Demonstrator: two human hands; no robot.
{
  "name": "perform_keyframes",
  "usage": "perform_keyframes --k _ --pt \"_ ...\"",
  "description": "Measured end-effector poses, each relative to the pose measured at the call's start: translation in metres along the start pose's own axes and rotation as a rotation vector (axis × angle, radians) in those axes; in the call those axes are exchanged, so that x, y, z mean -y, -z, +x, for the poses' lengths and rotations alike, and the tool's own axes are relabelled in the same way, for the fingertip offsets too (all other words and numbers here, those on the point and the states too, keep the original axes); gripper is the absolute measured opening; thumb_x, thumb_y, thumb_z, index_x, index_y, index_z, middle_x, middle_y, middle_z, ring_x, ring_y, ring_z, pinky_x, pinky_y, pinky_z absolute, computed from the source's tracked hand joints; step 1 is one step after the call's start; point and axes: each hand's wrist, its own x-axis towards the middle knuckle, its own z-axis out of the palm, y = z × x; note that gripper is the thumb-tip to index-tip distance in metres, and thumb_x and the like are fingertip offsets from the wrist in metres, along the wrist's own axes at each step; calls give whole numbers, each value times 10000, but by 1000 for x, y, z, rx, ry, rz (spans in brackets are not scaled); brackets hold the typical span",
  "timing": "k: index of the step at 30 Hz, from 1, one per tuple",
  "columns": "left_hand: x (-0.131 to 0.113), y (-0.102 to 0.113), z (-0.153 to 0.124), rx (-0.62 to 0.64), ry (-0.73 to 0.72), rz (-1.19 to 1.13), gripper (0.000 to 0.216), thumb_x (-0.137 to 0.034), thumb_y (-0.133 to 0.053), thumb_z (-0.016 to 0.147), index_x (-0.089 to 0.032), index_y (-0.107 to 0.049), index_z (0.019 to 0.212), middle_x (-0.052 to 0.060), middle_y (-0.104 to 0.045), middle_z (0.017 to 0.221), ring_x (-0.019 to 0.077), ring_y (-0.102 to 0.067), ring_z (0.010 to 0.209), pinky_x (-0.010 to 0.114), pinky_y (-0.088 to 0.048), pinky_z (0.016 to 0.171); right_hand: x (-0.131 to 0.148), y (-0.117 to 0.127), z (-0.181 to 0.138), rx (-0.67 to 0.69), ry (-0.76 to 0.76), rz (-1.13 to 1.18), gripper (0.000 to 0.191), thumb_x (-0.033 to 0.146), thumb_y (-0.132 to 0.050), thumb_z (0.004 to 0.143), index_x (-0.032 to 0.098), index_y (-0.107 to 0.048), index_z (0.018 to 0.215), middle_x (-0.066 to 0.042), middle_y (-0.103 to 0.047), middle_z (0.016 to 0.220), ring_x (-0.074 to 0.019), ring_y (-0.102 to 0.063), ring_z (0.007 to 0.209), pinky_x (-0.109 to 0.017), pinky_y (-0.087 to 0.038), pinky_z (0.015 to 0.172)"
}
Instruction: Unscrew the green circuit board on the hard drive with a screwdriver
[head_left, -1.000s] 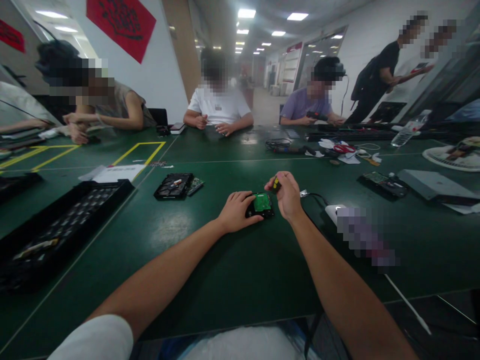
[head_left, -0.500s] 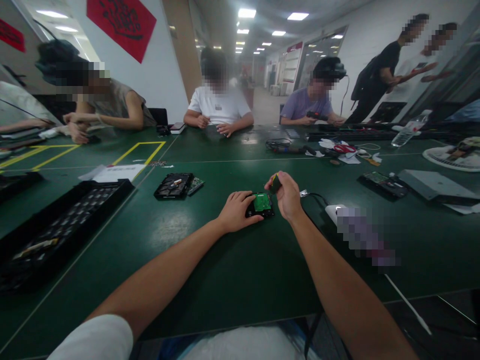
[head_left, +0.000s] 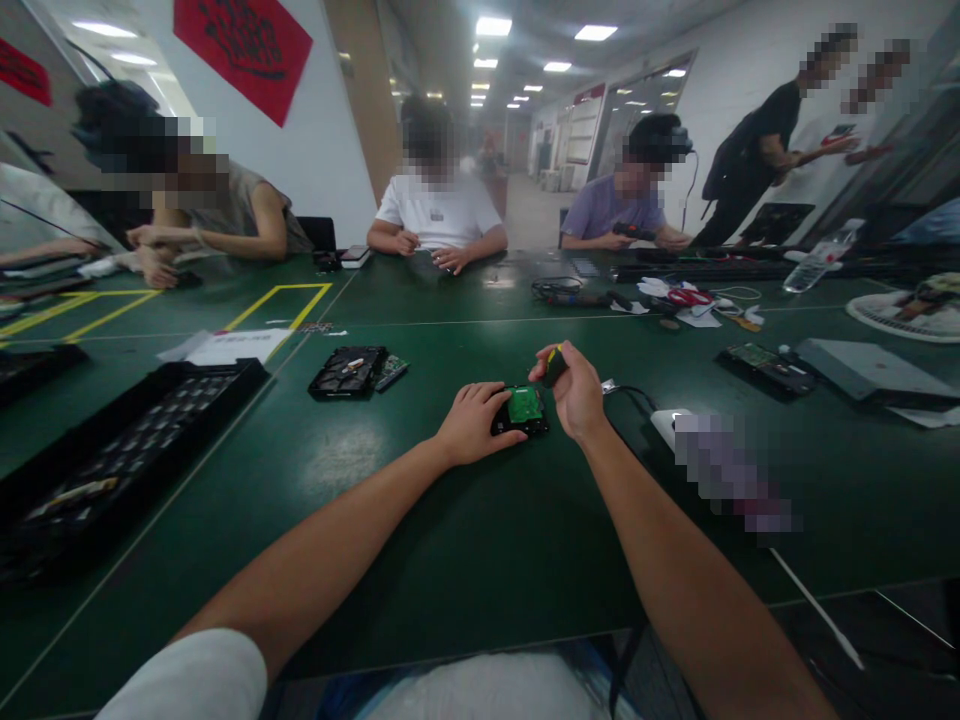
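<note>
A hard drive (head_left: 526,405) with a green circuit board facing up lies flat on the green table in front of me. My left hand (head_left: 471,425) is closed on its left side, thumb along the near edge and fingers over the far one. In my right hand (head_left: 579,398) is a screwdriver (head_left: 555,366) with a black and yellow handle, gripped just above the drive's right end. Its shaft and tip cannot be made out, so I cannot tell whether it touches the drive.
Left of the drive lie a black drive casing (head_left: 346,372) and a loose circuit board (head_left: 391,371). A long black tray (head_left: 135,440) is further left. On the right are a cabled white device (head_left: 671,425), another drive (head_left: 765,368) and a grey box (head_left: 877,372). People sit opposite.
The screwdriver handle has turned slightly in my right hand, showing its yellow part differently. My left hand and the hard drive stay in place.
</note>
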Motion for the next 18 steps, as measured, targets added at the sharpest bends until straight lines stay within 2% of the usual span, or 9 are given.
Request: perform_keyframes --k 8,12,15,18 --pt "1 -2 0 -7 3 -1 816 -750 -708 904 -200 -607 1498 171 -575 1550 392 -520 1441 598 -374 1231 -4 2 -1 -9 31 -17 305 522 -807 896 261 -651 871 35 -679 754 -156 -652 713 -305 -540 724" --pt "1 -1 0 -1 3 -1 816 -748 -709 904 -205 -603 1504 168 -570 1554 395 -516 1442 601 -373 1231 -3 0 -1 -9 24 27 297 546 -724 950 256 -677 909 22 -685 749 -167 -665 713 -319 -550 727" --pt "1 0 0 1 3 -1 816 -749 -713 903 -212 -601 1507 166 -572 1552 394 -519 1439 600 -380 1226 -1 1 0 12 8 33 369 578 -607 1008 237 -726 936 0 -680 728 -175 -670 709 -329 -548 735" --pt "0 0 -1 -4 4 -3 806 -741 -715 906 -214 -602 1505 166 -573 1553 392 -518 1442 602 -377 1227 0 2 0 25 15 13 377 574 -603 1010 235 -732 906 0 -666 710 -173 -662 698 -327 -541 739"
